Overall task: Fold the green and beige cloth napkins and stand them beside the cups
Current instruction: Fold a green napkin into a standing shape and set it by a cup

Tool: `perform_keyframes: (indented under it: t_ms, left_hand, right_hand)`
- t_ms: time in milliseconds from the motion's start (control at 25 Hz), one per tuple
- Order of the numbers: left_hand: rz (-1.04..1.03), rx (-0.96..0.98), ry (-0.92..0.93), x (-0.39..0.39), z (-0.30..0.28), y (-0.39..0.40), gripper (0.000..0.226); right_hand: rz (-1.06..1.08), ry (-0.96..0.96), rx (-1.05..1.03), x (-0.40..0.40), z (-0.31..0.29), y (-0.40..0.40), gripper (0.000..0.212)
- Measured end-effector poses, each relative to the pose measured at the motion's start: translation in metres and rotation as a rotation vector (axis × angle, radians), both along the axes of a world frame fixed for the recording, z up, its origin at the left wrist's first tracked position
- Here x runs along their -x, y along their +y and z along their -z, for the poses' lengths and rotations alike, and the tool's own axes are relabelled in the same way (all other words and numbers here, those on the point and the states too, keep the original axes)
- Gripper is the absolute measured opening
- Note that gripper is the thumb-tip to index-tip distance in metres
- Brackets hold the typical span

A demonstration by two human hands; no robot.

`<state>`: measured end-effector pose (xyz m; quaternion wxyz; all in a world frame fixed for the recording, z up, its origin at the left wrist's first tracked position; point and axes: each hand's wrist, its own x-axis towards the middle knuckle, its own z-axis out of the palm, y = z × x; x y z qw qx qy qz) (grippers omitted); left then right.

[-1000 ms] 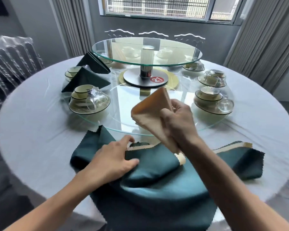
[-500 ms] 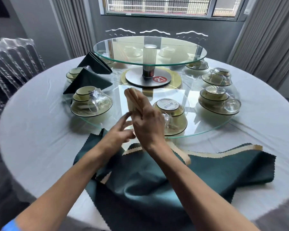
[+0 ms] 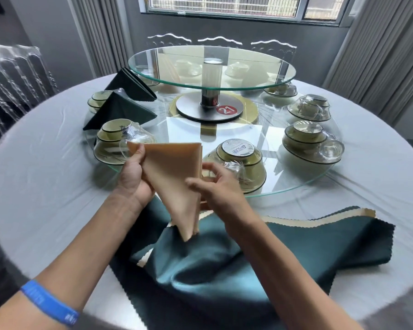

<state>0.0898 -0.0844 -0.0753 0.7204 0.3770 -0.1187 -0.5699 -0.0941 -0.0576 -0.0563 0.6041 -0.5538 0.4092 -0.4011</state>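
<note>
A beige napkin (image 3: 174,177), folded into a triangle with its point down, hangs in the air above the table's near edge. My left hand (image 3: 134,177) pinches its upper left corner with thumb and fingers. My right hand (image 3: 215,184) holds its right edge, fingers curled behind the fold. Below them lies a loose pile of green napkins (image 3: 260,253) with beige ones showing at the edges. Two folded green napkins (image 3: 122,110) stand at the left by wrapped cup sets (image 3: 115,141). Another wrapped cup set (image 3: 238,160) sits just behind the beige napkin.
A wide glass turntable (image 3: 303,184) carries the cup sets; a smaller raised glass tier (image 3: 212,67) stands on a steel post at its centre. More wrapped cup sets (image 3: 312,141) line the right side. A grey cloth (image 3: 38,177) covers the round table. Clear chairs stand around.
The beige napkin was bunched in my right hand; now it is spread as a flat triangle between both hands. My left hand left the green pile and took the napkin's left corner.
</note>
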Motion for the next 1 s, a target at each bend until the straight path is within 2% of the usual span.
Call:
perform_keyframes:
  t_ms: [80,120,200,240,280,320,360,400,520,600,680,760,840,920,1000]
  left_hand:
    - [0.018,-0.085,-0.069,-0.005,-0.002,-0.008,0.045]
    - [0.028,-0.105,-0.086,-0.007,-0.005,-0.015,0.049]
    - [0.039,-0.113,-0.155,-0.005,-0.016,-0.029,0.04]
    - [0.016,-0.139,-0.293,-0.004,-0.02,-0.037,0.03]
    - [-0.021,-0.193,-0.517,-0.003,-0.023,-0.044,0.019]
    - [-0.071,-0.259,-0.777,-0.004,-0.024,-0.045,0.02]
    - [-0.092,-0.275,-0.985,-0.005,-0.022,-0.043,0.034]
    - [-0.027,-0.235,-1.11,-0.003,-0.019,-0.036,0.044]
    - [0.34,-0.116,-1.227,0.009,-0.009,0.003,0.054]
    - [0.401,-0.095,-1.348,0.012,0.006,0.022,0.068]
    - [0.29,-0.125,-1.577,0.014,0.021,0.029,0.07]
    - [0.145,-0.131,-1.716,0.014,0.026,0.029,0.056]
    - [0.056,-0.118,-1.705,0.013,0.021,0.023,0.039]
    - [0.028,-0.13,-1.686,0.009,0.014,0.015,0.034]
    - [0.044,-0.169,-1.751,0.006,0.012,0.013,0.029]
  right_hand:
    - [-0.002,0.2,0.05,0.0,0.006,0.01,0.015]
    - [0.065,0.273,0.124,-0.001,0.006,0.013,0.013]
    - [0.28,0.36,0.328,-0.006,-0.003,0.012,0.014]
    - [0.385,0.422,0.436,-0.01,-0.009,0.008,0.016]
    - [0.46,0.509,0.518,-0.016,-0.014,0.004,0.019]
    - [0.492,0.606,0.56,-0.022,-0.018,0.001,0.021]
    - [0.483,0.698,0.57,-0.027,-0.019,-0.003,0.023]
    - [0.446,0.787,0.562,-0.032,-0.017,-0.006,0.026]
    - [0.282,1.014,0.529,-0.033,0.001,-0.005,0.037]
    - [0.216,1.113,0.521,-0.029,0.01,0.0,0.036]
    - [0.184,1.178,0.513,-0.025,0.013,0.003,0.036]
    - [0.175,1.21,0.536,-0.027,0.011,0.002,0.032]
    - [0.228,1.2,0.584,-0.032,0.009,-0.004,0.027]
    - [0.271,1.204,0.606,-0.035,0.006,-0.008,0.026]
    - [0.229,1.245,0.608,-0.035,0.009,-0.007,0.027]
